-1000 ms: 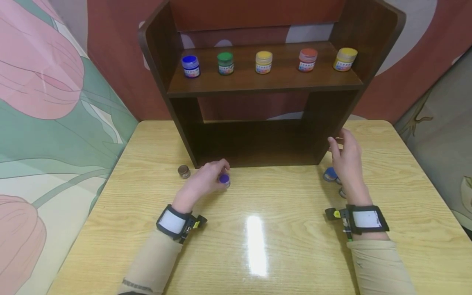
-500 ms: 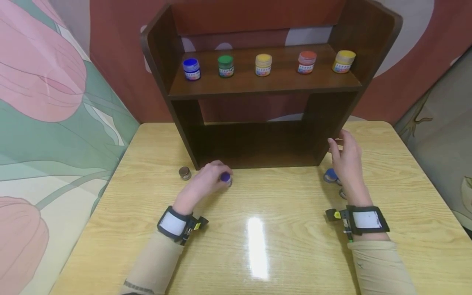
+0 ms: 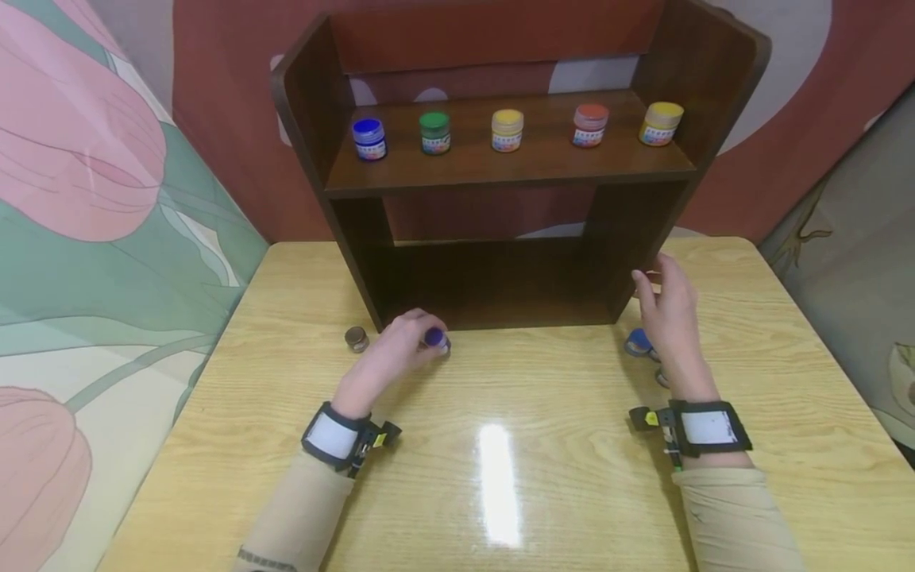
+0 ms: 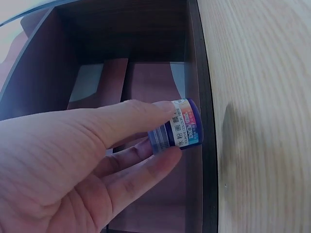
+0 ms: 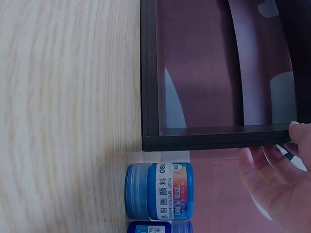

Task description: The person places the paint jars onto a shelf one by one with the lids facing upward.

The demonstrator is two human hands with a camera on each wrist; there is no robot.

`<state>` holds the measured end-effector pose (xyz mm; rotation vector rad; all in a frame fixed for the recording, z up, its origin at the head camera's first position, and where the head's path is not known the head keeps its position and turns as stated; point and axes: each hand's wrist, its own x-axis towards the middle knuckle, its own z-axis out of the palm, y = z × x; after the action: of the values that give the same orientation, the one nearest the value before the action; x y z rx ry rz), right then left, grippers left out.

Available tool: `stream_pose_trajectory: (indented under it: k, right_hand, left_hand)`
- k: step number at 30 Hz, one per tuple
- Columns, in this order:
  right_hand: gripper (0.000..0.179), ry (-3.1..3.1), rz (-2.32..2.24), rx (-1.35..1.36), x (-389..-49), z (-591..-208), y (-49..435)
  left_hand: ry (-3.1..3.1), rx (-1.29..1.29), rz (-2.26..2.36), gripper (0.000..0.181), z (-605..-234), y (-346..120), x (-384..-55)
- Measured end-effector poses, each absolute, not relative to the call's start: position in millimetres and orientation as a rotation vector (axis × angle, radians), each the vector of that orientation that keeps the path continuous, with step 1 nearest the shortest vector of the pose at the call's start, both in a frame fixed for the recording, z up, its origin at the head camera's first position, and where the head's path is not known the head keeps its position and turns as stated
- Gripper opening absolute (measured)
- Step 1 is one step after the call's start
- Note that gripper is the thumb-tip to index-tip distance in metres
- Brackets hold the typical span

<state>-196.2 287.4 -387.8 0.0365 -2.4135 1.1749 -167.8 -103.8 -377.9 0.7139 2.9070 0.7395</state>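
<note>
My left hand (image 3: 395, 349) pinches a small purple paint jar (image 4: 184, 125) between thumb and fingers, in front of the shelf's lower left corner. In the left wrist view the jar is held just off the table, its shadow falling on the wood. My right hand (image 3: 669, 314) grips the right side panel of the dark brown wooden shelf (image 5: 218, 140), thumb at its front edge and fingers against its outer face. Below that hand stand a light blue paint jar (image 5: 172, 191) and a darker blue one (image 5: 150, 227), partly cut off. A grey-lidded jar (image 3: 662, 376) is half hidden by the wrist.
A brown-lidded jar (image 3: 357, 339) stands left of my left hand. On the upper shelf board are blue (image 3: 369, 140), green (image 3: 435, 133), yellow (image 3: 507, 131), red (image 3: 590, 125) and another yellow jar (image 3: 661, 123). The table (image 3: 572, 477) is light wood.
My left fingers have tightened round the purple jar, and it has risen slightly from the table. My right hand stays at the shelf's side. The head view has tilted a little.
</note>
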Motion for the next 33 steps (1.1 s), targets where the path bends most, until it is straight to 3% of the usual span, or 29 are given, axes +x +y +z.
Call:
stream_pose_trajectory:
  k: [18, 33]
  right_hand:
    - [0.041, -2.422, 1.159, 0.018, -195.3, -386.6, 285.9]
    - [0.042, -2.426, 1.168, 0.009, -194.4, -386.1, 284.9]
  left_hand:
    - [2.979, 0.664, 0.734, 0.033, -374.4, -110.9, -180.2]
    - [3.228, 0.628, 0.436, 0.023, -357.9, -108.9, -200.9]
